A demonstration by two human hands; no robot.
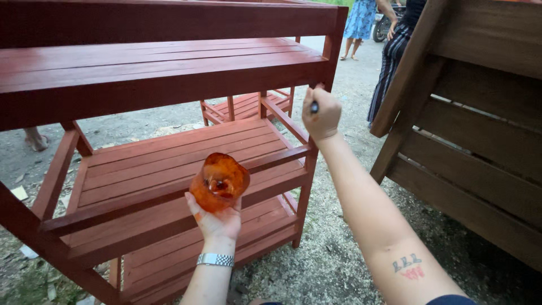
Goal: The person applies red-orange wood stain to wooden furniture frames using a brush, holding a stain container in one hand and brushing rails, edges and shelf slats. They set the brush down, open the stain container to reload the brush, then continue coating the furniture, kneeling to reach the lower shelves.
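Above the middle shelf of a red-painted wooden shelf unit [169, 152], left hand [217, 223] palm up and cupped around an orange translucent container [219, 182] smeared with red paint, tilted so the mouth faces the camera; silver watch band [215, 260] on that wrist. Farther right and higher, right hand [320, 117] closed in a fist around a dark brush handle [314, 107], right at the front right post [327, 59] of the unit, just under the top shelf; bristles hidden, contact with the wood not clear. On the right forearm, a small tattoo [409, 265]. At the right, a brown wooden piece of furniture [480, 135] leaning on gravel ground [333, 260]. Behind, two people standing, one in a blue dress [361, 20], one in striped trousers [389, 62].
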